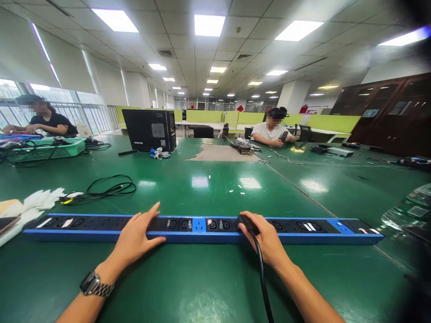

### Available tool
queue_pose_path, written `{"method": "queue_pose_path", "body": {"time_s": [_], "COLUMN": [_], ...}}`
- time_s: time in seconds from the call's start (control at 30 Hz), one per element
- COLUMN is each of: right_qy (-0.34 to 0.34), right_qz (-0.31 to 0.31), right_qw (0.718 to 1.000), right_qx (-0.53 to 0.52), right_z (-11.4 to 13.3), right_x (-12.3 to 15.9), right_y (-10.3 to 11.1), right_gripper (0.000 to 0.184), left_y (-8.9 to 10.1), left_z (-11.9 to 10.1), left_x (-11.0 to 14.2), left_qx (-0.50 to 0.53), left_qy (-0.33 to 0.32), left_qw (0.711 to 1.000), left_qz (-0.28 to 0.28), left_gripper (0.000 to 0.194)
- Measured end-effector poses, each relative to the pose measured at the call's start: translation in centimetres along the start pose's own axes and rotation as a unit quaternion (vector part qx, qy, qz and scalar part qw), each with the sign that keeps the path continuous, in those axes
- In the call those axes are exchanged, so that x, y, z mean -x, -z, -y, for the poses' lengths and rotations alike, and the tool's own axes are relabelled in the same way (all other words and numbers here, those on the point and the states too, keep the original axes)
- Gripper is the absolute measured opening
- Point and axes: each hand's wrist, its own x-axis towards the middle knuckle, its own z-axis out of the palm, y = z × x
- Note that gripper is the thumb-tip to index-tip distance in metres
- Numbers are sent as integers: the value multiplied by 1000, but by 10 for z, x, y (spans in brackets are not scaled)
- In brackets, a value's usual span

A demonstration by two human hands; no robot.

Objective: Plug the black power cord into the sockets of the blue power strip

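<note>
A long blue and black power strip (198,237) lies across the green table in front of me, with rows of sockets along its top. My left hand (136,233) rests over its left half, thumb and fingers spread apart, holding nothing. In my right hand (264,233) is a black power cord plug (248,223), gripped against the strip right of the middle; whether it sits in a socket is hidden by the fingers. From the plug its thick black cord (262,278) runs down toward the bottom edge.
Behind the strip lies a coiled black cable (112,186). White gloves (40,199) are at the left, a plastic bottle (411,208) at the right. Farther back stand a black computer case (148,130) and a green basket (50,150). Two people sit at the table's far side.
</note>
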Motion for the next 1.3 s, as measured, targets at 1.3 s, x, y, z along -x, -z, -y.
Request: {"method": "queue_pose_path", "body": {"time_s": [1.3], "right_qy": [-44], "right_qz": [23], "right_qw": [959], "right_qx": [278], "right_z": [-20], "right_x": [12], "right_y": [-16], "right_gripper": [74], "left_y": [9], "left_z": [-7], "left_x": [0], "left_qx": [155], "left_qy": [17], "left_qw": [987], "left_qz": [-31], "left_gripper": [35]}}
